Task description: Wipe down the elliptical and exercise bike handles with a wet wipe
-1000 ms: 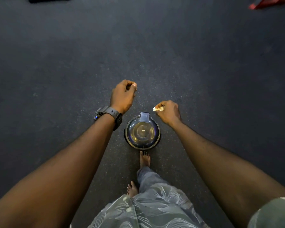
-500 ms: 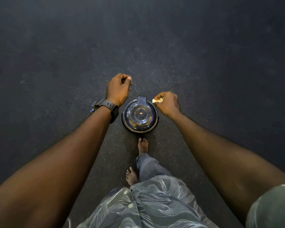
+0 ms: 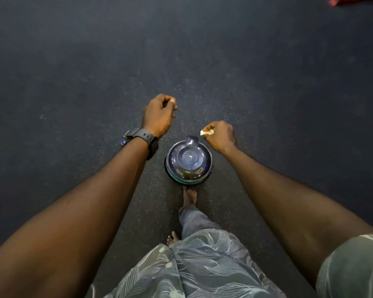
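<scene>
Change: red thing (image 3: 349,0) back in view, far beyond bin (image 3: 188,161) | left hand (image 3: 158,116) curled, holding nothing | right hand (image 3: 219,135) pinches one wipe (image 3: 206,132) just above bin | two bare feet behind bin

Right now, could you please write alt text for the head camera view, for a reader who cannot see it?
A person's right hand pinches a small crumpled pale wet wipe above a round dark lidded bin on the dark speckled gym floor. The left hand, with a black wristwatch, is curled and holds nothing; bare feet stand behind the bin.
</scene>
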Action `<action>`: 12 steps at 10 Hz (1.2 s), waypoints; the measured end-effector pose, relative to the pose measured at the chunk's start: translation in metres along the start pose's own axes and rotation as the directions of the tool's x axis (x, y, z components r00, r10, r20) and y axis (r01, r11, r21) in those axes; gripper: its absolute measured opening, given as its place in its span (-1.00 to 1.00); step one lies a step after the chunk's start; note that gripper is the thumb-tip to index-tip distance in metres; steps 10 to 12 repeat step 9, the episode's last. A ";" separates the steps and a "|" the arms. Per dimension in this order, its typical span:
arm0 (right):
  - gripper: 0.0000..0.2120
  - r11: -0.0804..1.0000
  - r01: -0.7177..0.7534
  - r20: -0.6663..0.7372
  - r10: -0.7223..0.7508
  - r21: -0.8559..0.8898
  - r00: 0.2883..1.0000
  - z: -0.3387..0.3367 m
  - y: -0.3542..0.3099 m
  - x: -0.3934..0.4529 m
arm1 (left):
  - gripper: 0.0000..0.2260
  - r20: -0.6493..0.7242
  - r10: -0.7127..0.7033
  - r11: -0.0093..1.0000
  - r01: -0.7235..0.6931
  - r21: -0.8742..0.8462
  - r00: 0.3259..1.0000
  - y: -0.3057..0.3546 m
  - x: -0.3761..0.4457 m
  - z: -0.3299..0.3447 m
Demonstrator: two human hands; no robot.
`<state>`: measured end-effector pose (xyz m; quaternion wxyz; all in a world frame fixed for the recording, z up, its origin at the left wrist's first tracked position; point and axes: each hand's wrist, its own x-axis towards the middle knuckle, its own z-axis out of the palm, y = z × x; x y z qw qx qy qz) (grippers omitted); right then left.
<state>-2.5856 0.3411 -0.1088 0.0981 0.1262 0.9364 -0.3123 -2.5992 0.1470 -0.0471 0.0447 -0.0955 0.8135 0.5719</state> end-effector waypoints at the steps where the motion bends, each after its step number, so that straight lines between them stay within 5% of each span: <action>1: -0.90 1.000 -0.006 0.006 0.006 -0.006 1.000 -0.001 0.001 0.004 | -0.85 0.011 -0.006 1.000 0.006 0.007 1.000 -0.001 0.001 0.002; 5: -0.88 0.993 -0.106 0.055 0.103 0.052 0.993 0.033 0.029 0.000 | -0.86 0.118 -0.085 0.996 0.080 0.050 0.989 -0.041 0.005 0.039; 9: -0.69 0.974 -0.200 0.205 0.175 0.107 0.963 0.208 0.121 0.067 | -0.82 0.121 -0.306 0.952 0.304 0.032 0.944 -0.241 0.043 0.113; 12: -0.69 0.974 -0.200 0.205 0.175 0.107 0.963 0.208 0.121 0.067 | -0.82 0.121 -0.306 0.952 0.304 0.032 0.944 -0.241 0.043 0.113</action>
